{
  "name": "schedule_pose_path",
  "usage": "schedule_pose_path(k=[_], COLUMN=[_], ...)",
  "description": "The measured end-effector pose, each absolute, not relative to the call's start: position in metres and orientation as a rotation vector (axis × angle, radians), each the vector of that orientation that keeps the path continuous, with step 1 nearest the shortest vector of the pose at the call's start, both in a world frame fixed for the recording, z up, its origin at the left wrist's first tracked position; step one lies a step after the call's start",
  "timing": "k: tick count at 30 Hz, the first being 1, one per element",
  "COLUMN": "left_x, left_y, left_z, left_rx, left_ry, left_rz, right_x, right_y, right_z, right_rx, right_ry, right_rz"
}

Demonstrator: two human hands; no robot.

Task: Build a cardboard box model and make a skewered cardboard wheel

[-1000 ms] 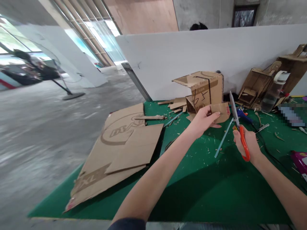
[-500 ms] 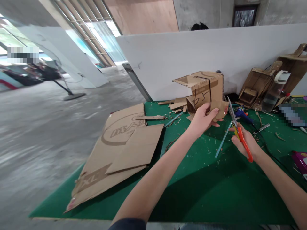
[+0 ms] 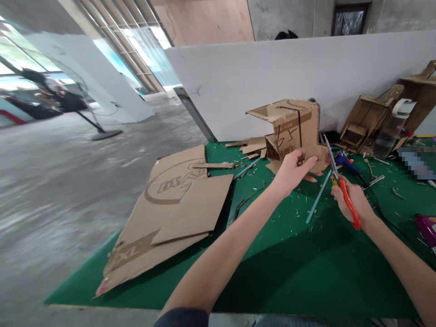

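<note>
My left hand (image 3: 294, 170) pinches a small cardboard piece (image 3: 316, 159), thumb on top and fingers beneath. Just behind that piece stands a folded cardboard structure (image 3: 291, 127) with black marks and a dark band; whether the two touch is unclear. My right hand (image 3: 350, 202) is wrapped round orange-handled scissors (image 3: 345, 195), their blades pointing up and away, close to the right edge of the held piece. A translucent bluish strip (image 3: 318, 197) lies on the green table between my hands.
Large flat cardboard sheets (image 3: 190, 204) cover the table's left part. Scraps (image 3: 254, 145) lie near the white partition (image 3: 238, 91). To the right are a blue glue gun (image 3: 347, 163), a bottle (image 3: 391, 131), cardboard models (image 3: 364, 120) and a purple object (image 3: 427, 229).
My left hand and the small cardboard piece have shifted slightly right. The fingers of my right hand have closed more around the scissors' handles.
</note>
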State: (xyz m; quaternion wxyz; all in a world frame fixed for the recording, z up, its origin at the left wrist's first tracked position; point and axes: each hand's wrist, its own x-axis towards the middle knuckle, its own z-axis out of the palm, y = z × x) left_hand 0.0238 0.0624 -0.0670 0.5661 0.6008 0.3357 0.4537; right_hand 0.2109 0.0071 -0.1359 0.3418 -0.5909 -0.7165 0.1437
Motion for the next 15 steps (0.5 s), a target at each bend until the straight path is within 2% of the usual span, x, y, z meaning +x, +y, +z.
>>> schedule_pose_path(k=[5,11,15], left_x=[0.026,0.022,0.020], left_y=[0.064,0.066,0.066], left_z=[-0.071,-0.069,-0.065], left_rx=[1.365,1.391,1.373], left_ry=[0.808,0.818,0.865], left_rz=[1.094,1.138,1.251], right_x=[0.210,0.220,0.223], right_y=[0.007,0.012,0.014], right_z=[-0.135,-0.149,-0.150], right_rx=[-1.656,-1.428,-1.298], right_ry=[-1.751,-1.704,-1.772], right_rz=[0.188,0.481,0.542])
